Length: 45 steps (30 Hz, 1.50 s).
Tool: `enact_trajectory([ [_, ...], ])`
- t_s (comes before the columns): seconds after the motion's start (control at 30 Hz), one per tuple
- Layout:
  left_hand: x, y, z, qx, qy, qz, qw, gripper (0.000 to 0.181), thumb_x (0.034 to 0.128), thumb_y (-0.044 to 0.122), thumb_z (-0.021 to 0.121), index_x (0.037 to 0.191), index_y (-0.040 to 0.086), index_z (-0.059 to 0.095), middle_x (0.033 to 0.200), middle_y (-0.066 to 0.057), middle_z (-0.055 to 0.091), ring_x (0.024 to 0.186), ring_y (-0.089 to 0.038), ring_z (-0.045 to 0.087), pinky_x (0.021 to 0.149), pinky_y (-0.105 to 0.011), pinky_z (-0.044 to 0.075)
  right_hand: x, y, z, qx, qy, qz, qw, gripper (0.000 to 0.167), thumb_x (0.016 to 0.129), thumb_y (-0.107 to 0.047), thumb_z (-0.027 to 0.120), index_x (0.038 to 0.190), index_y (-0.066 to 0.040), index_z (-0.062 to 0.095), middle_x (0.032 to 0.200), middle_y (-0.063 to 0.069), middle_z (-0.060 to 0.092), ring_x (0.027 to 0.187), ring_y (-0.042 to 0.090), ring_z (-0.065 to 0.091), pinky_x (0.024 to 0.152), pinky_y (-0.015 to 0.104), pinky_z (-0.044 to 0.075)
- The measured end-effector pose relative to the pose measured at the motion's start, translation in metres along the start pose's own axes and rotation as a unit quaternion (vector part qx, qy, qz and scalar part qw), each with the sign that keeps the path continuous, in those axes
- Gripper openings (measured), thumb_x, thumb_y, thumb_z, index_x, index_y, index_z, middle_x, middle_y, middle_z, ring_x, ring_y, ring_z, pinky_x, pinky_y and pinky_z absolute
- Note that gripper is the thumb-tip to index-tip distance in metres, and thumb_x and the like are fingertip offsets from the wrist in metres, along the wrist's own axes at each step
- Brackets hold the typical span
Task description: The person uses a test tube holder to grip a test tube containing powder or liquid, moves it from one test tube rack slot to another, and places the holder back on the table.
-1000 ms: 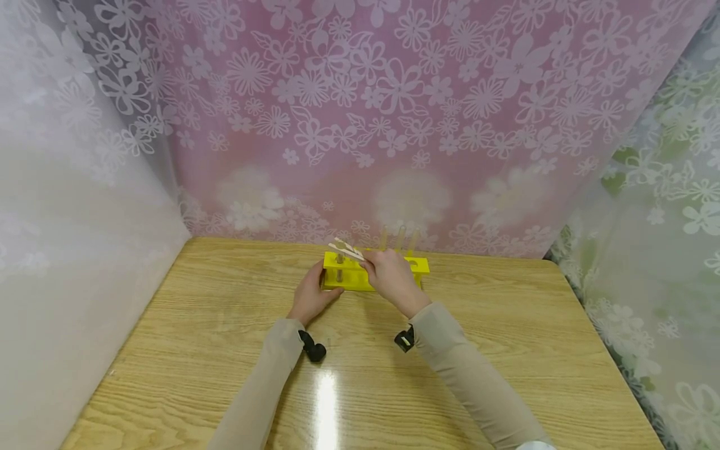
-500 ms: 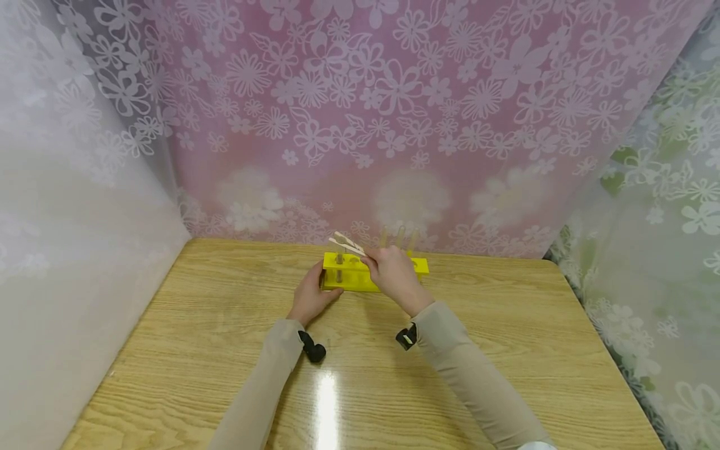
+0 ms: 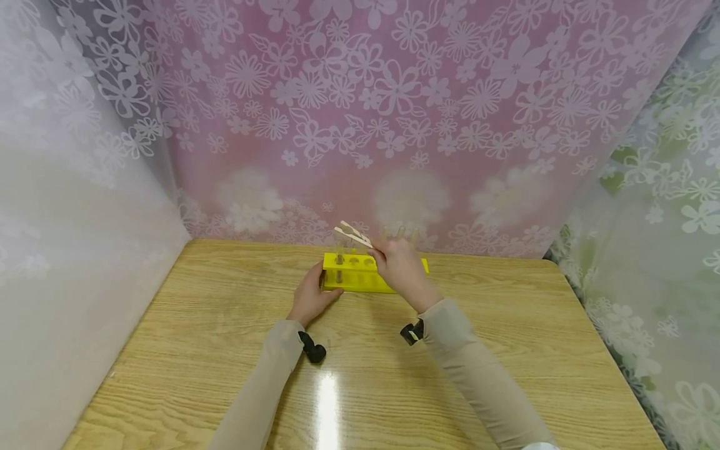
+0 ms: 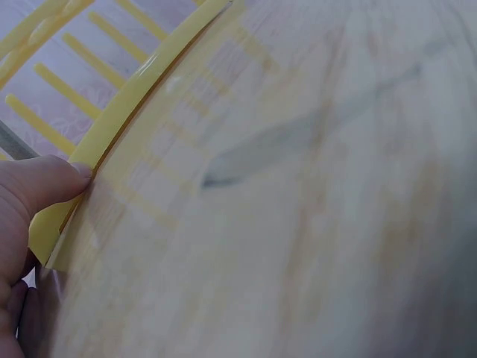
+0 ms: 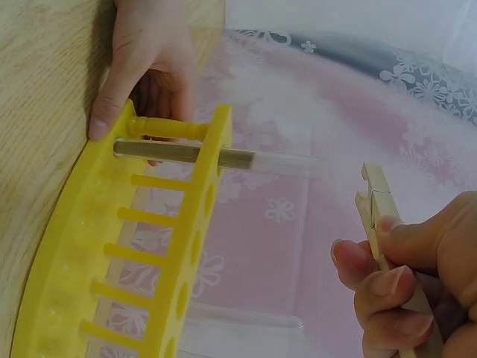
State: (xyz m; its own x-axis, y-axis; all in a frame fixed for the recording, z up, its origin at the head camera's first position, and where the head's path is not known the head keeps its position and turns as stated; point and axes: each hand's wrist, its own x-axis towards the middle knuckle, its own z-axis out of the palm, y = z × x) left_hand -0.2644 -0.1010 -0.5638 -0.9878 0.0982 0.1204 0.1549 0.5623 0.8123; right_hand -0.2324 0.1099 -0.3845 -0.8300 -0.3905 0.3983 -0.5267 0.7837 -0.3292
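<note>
A yellow test tube rack (image 3: 360,284) stands near the table's back edge. My left hand (image 3: 311,295) grips its left end, the thumb lying on the base in the left wrist view. In the leftmost hole a test tube (image 5: 237,159) stands upright, partly filled with something dark greyish-brown; its upper part is clear. My right hand (image 3: 402,269) holds a wooden test tube clamp (image 5: 378,205) between thumb and fingers. The clamp's tip is above the rack, apart from the filled tube's mouth in the right wrist view. Part of the rack's right side is hidden behind my right hand.
Several clear tubes rise at the back right of the rack; one clear tube (image 5: 246,317) shows in the right wrist view. A pink flowered curtain (image 3: 360,125) hangs behind the wooden table (image 3: 225,362), with pale curtains on both sides.
My right hand has moved up and slightly right with the clamp, uncovering more of the rack's holes. The left hand and the rack have stayed put.
</note>
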Motion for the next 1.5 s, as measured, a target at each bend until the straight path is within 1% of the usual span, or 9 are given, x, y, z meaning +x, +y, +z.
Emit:
enact_trajectory([
  [0.1, 0.000, -0.001, 0.000, 0.000, 0.001, 0.001, 1.0000, 0.082, 0.0858, 0.032, 0.079, 0.154, 0.015, 0.036, 0.146, -0.006, 0.050, 0.130, -0.026, 0.050, 0.109, -0.047, 0.040, -0.001, 0.000, -0.003, 0.002, 0.006, -0.002, 1.0000, 0.021, 0.098, -0.012, 0.063, 0.111, 0.000, 0.075, 0.076, 0.010, 0.071, 0.048, 0.013, 0.050, 0.052, 0.032, 0.048],
  [0.27, 0.000, 0.000, 0.000, -0.001, 0.000, 0.002, 1.0000, 0.082, 0.0859, 0.032, 0.079, 0.154, 0.015, 0.036, 0.146, -0.007, 0.049, 0.131, -0.027, 0.050, 0.109, -0.047, 0.040, -0.002, -0.001, -0.008, 0.021, -0.001, 0.006, 0.9998, 0.026, 0.100, -0.013, 0.061, 0.119, 0.002, 0.071, 0.085, 0.012, 0.073, 0.046, 0.012, 0.046, 0.047, 0.028, 0.042],
  [0.43, 0.000, -0.001, 0.001, -0.004, 0.000, -0.001, 1.0000, 0.083, 0.0862, 0.032, 0.079, 0.155, 0.015, 0.035, 0.147, -0.006, 0.048, 0.132, -0.026, 0.049, 0.109, -0.046, 0.040, -0.003, 0.000, -0.013, 0.034, -0.001, 0.012, 0.9993, 0.023, 0.100, -0.012, 0.061, 0.115, 0.001, 0.072, 0.082, 0.011, 0.072, 0.046, 0.011, 0.044, 0.044, 0.026, 0.039],
  [0.53, 0.000, -0.002, 0.001, -0.006, 0.000, -0.002, 1.0000, 0.084, 0.0862, 0.032, 0.079, 0.155, 0.015, 0.034, 0.148, -0.006, 0.048, 0.132, -0.026, 0.048, 0.109, -0.046, 0.040, -0.004, 0.001, -0.015, 0.030, 0.001, 0.012, 0.9995, 0.021, 0.099, -0.013, 0.062, 0.111, 0.000, 0.073, 0.078, 0.009, 0.070, 0.045, 0.011, 0.042, 0.043, 0.026, 0.038],
  [0.63, 0.000, -0.002, 0.001, -0.008, -0.001, -0.002, 1.0000, 0.084, 0.0863, 0.033, 0.079, 0.155, 0.016, 0.033, 0.148, -0.006, 0.047, 0.132, -0.026, 0.048, 0.110, -0.047, 0.040, -0.005, 0.003, -0.016, 0.025, -0.001, 0.007, 0.9997, 0.016, 0.099, -0.013, 0.063, 0.102, -0.002, 0.073, 0.071, 0.007, 0.067, 0.043, 0.011, 0.041, 0.043, 0.027, 0.037],
  [0.77, 0.000, -0.002, 0.001, -0.009, -0.001, -0.003, 1.0000, 0.085, 0.0862, 0.033, 0.079, 0.156, 0.016, 0.033, 0.148, -0.006, 0.047, 0.133, -0.026, 0.048, 0.110, -0.046, 0.040, -0.007, 0.005, -0.017, 0.021, -0.002, 0.008, 0.9997, 0.012, 0.098, -0.012, 0.064, 0.099, -0.003, 0.072, 0.069, 0.006, 0.065, 0.043, 0.011, 0.041, 0.044, 0.027, 0.037],
  [1.03, 0.000, -0.001, 0.000, -0.019, -0.001, 0.001, 0.9998, 0.084, 0.0854, 0.031, 0.080, 0.154, 0.015, 0.035, 0.146, -0.006, 0.049, 0.132, -0.026, 0.049, 0.109, -0.047, 0.040, -0.009, 0.008, -0.020, 0.017, -0.008, 0.023, 0.9996, 0.021, 0.097, -0.015, 0.065, 0.112, -0.002, 0.072, 0.071, 0.007, 0.066, 0.045, 0.013, 0.041, 0.045, 0.028, 0.037],
  [1.2, 0.000, -0.001, 0.000, -0.017, -0.001, 0.003, 0.9998, 0.084, 0.0851, 0.031, 0.080, 0.154, 0.015, 0.035, 0.146, -0.006, 0.049, 0.131, -0.026, 0.050, 0.109, -0.046, 0.041, -0.010, 0.011, -0.021, 0.015, -0.010, 0.040, 0.9990, 0.029, 0.099, -0.017, 0.063, 0.123, -0.002, 0.069, 0.072, 0.006, 0.067, 0.042, 0.013, 0.040, 0.042, 0.027, 0.036],
  [1.5, 0.000, -0.001, 0.001, -0.021, -0.003, -0.001, 0.9998, 0.085, 0.0857, 0.031, 0.080, 0.155, 0.017, 0.033, 0.146, -0.006, 0.049, 0.131, -0.025, 0.050, 0.108, -0.045, 0.041, -0.015, 0.020, -0.023, 0.016, 0.015, 0.061, 0.9979, 0.023, 0.099, -0.016, 0.063, 0.114, 0.001, 0.069, 0.070, 0.009, 0.064, 0.040, 0.013, 0.039, 0.038, 0.027, 0.035],
])
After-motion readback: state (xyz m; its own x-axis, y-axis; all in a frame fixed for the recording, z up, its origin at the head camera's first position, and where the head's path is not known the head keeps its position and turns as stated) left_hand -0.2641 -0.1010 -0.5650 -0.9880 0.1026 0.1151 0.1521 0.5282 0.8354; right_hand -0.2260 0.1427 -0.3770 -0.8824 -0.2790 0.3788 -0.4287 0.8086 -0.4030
